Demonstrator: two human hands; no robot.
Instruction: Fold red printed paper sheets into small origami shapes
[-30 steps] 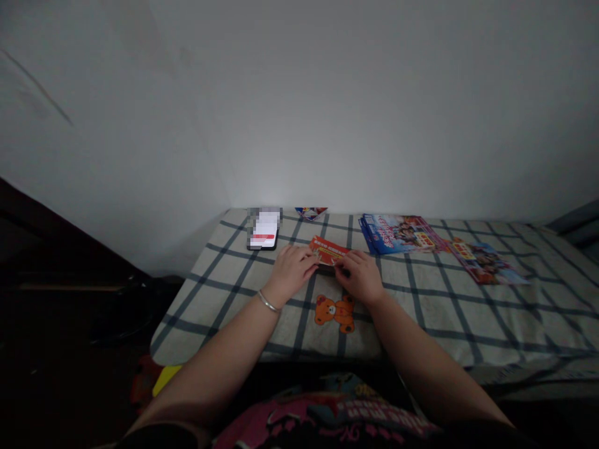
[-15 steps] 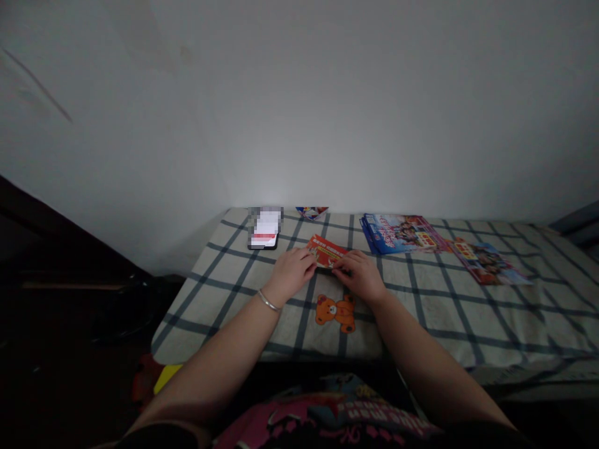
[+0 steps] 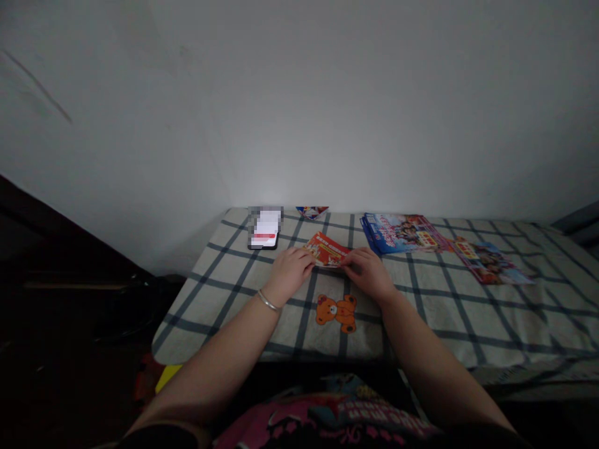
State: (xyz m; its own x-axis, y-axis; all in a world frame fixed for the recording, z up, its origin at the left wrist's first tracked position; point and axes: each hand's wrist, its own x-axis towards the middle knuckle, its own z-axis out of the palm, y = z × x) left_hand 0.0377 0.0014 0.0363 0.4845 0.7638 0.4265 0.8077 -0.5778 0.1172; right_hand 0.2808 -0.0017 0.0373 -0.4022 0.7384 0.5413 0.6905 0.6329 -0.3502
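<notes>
Red leaflet (image 3: 326,251) lies flat on checked cloth (image 3: 421,318), between my hands. Left hand (image 3: 290,272) and right hand (image 3: 367,274) half-curled, fingertips at leaflet's edges; firm hold unclear in poor light. Forearms reach forward, silver bangle (image 3: 268,301) on left wrist. Blue brochures (image 3: 402,234) and magazine (image 3: 491,262) lie apart at right, not in hand; phone (image 3: 264,240) beyond left hand.

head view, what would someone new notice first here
The red printed card catches the eye first, lying on the checked cloth between the left hand and the right hand, with fingers of both at its edges. Next comes the orange teddy bear print on the cloth just nearer the person. Off to the right, the glossy blue and pink brochures stand out too.
</notes>
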